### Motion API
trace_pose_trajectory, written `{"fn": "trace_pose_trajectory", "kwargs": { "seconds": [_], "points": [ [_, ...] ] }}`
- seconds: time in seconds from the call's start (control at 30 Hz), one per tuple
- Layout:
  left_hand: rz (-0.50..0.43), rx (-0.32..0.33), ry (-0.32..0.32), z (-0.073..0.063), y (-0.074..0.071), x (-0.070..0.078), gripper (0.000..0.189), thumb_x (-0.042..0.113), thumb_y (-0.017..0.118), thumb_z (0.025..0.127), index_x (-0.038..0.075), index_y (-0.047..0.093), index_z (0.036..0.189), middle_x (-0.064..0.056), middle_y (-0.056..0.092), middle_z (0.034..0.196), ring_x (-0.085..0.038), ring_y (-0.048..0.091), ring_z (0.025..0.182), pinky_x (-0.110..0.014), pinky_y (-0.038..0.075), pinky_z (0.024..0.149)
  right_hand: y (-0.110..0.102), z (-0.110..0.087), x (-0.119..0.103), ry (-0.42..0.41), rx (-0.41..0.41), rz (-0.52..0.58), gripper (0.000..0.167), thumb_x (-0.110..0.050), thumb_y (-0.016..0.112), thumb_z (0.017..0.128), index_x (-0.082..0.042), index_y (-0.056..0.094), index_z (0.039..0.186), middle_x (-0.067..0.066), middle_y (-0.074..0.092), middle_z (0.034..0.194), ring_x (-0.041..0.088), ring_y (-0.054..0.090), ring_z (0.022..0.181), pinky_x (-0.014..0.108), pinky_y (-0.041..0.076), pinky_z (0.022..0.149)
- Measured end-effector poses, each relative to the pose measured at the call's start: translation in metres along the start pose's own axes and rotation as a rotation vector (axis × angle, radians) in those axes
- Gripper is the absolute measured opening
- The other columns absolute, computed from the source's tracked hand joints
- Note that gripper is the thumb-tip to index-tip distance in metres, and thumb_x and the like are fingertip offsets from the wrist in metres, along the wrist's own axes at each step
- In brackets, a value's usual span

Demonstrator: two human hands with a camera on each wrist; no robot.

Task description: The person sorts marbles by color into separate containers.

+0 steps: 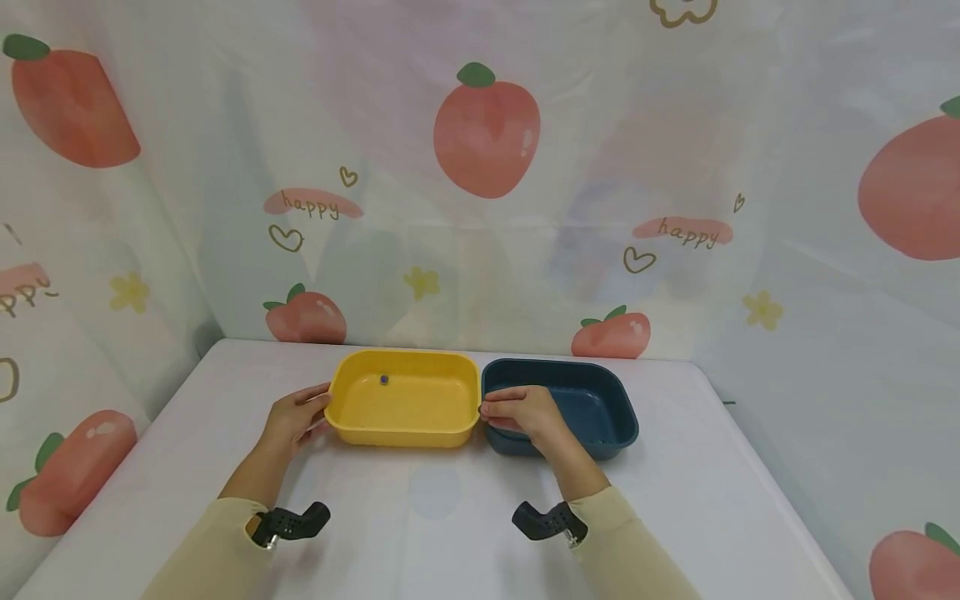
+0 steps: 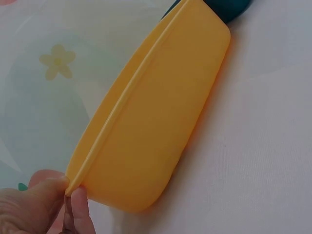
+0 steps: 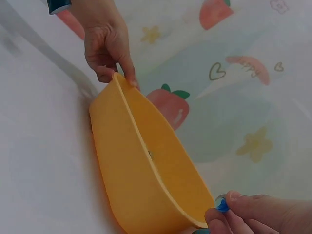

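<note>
A yellow plastic tub [image 1: 405, 435] stands on the table, with a small dark blue ball [image 1: 384, 380] on its floor. My left hand [image 1: 294, 417] pinches the tub's left rim between thumb and fingers, as the left wrist view shows close up. Just at the tub's right rim, my right hand [image 1: 527, 410] holds a clear glass marble [image 3: 222, 203] with a blue swirl between thumb and fingertips. Beside the yellow tub, on its right, sits a dark blue tub [image 1: 622, 421], partly covered by the right hand.
The table [image 1: 435, 533] has a white cloth. Behind and at both sides hangs a pale curtain [image 1: 480, 250] printed with peaches, hearts and flowers. Black camera mounts [image 1: 296, 522] are strapped to both wrists, over light yellow sleeves [image 1: 630, 546].
</note>
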State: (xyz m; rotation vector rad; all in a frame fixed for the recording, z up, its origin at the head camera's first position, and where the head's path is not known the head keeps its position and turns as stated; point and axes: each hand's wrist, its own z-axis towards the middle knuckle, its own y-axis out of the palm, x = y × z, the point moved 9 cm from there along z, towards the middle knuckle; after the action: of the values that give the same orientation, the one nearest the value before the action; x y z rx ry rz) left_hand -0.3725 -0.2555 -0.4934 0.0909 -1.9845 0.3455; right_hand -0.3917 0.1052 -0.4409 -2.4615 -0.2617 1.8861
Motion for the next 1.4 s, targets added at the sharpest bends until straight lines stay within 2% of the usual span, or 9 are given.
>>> {"fn": "trace_pose_trajectory", "kwargs": {
  "seconds": [0.2, 0.53, 0.93, 1.1, 1.3, 1.4],
  "points": [
    [0.003, 0.005, -0.007, 0.002, 0.000, -0.001, 0.048, 0.029, 0.055, 0.101, 0.013, 0.049, 0.146, -0.016, 0.051, 0.144, -0.025, 0.054, 0.120, -0.022, 0.054, 0.083, 0.004, 0.007, 0.004, 0.003, 0.006, 0.020, 0.030, 0.000, 0.075, 0.084, 0.010, 0.069, 0.111, 0.017, 0.075, 0.093, 0.020, 0.074, 0.079, 0.031, 0.060, 0.074],
    [0.004, -0.001, -0.002, 0.000, 0.001, 0.000, 0.048, 0.029, 0.055, 0.101, 0.012, 0.049, 0.145, -0.017, 0.051, 0.142, -0.024, 0.055, 0.117, -0.023, 0.053, 0.084, 0.008, 0.009, 0.006, 0.003, 0.037, -0.027, 0.029, -0.001, 0.076, 0.083, 0.009, 0.070, 0.109, 0.017, 0.075, 0.091, 0.020, 0.074, 0.077, 0.029, 0.060, 0.071],
    [-0.001, -0.002, 0.011, 0.002, -0.001, 0.001, 0.048, 0.029, 0.057, 0.100, 0.011, 0.050, 0.144, -0.015, 0.056, 0.137, -0.014, 0.059, 0.101, -0.022, 0.054, 0.080, 0.011, 0.010, 0.007, -0.005, 0.033, -0.013, 0.029, 0.000, 0.076, 0.083, 0.010, 0.070, 0.109, 0.017, 0.075, 0.091, 0.018, 0.074, 0.076, 0.029, 0.060, 0.071],
    [0.003, 0.002, 0.015, 0.001, -0.001, 0.000, 0.048, 0.028, 0.057, 0.100, 0.010, 0.051, 0.144, -0.016, 0.056, 0.137, -0.015, 0.059, 0.101, -0.023, 0.054, 0.080, 0.012, 0.010, 0.008, -0.003, 0.037, -0.027, 0.028, 0.000, 0.075, 0.083, 0.010, 0.070, 0.109, 0.017, 0.075, 0.090, 0.018, 0.074, 0.075, 0.029, 0.060, 0.071],
    [0.007, 0.007, 0.011, 0.000, -0.001, 0.000, 0.047, 0.029, 0.056, 0.101, 0.012, 0.050, 0.144, -0.016, 0.054, 0.140, -0.020, 0.058, 0.110, -0.021, 0.053, 0.079, 0.011, 0.010, 0.009, -0.002, 0.041, -0.043, 0.028, -0.002, 0.076, 0.084, 0.009, 0.070, 0.108, 0.016, 0.075, 0.090, 0.019, 0.074, 0.077, 0.028, 0.060, 0.071],
    [0.008, 0.007, 0.020, 0.002, 0.000, 0.000, 0.047, 0.028, 0.057, 0.100, 0.011, 0.051, 0.144, -0.016, 0.055, 0.139, -0.019, 0.058, 0.109, -0.020, 0.053, 0.077, 0.009, 0.009, 0.009, -0.001, 0.042, -0.039, 0.026, -0.002, 0.076, 0.083, 0.008, 0.071, 0.107, 0.016, 0.075, 0.090, 0.020, 0.074, 0.078, 0.029, 0.060, 0.071]
  ]
}}
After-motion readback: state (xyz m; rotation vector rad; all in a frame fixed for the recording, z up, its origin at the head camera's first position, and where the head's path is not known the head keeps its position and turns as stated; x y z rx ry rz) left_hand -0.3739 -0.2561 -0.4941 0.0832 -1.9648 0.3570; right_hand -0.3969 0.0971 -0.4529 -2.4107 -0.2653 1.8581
